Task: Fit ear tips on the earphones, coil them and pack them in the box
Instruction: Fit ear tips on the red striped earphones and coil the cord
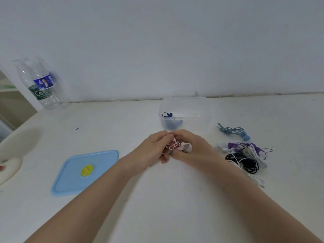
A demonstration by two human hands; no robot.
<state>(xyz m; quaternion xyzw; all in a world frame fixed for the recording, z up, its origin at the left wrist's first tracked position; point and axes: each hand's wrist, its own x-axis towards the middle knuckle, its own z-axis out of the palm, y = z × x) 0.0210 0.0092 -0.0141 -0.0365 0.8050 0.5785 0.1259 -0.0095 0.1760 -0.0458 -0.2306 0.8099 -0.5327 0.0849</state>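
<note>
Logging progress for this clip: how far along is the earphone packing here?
Done: one dark blue set lies in the clear box. In hand: both hands, left and right, hold a pink set. Left: the teal set and the purple, white and black tangle wait on the table; the blue lid is off.

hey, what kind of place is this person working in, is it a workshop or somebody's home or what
Probably a plain home or small work table set against a bare white wall, not a fitted workshop. A plastic water bottle, a blue food-box lid and a loose pile of earphones lie on the white table.
</note>
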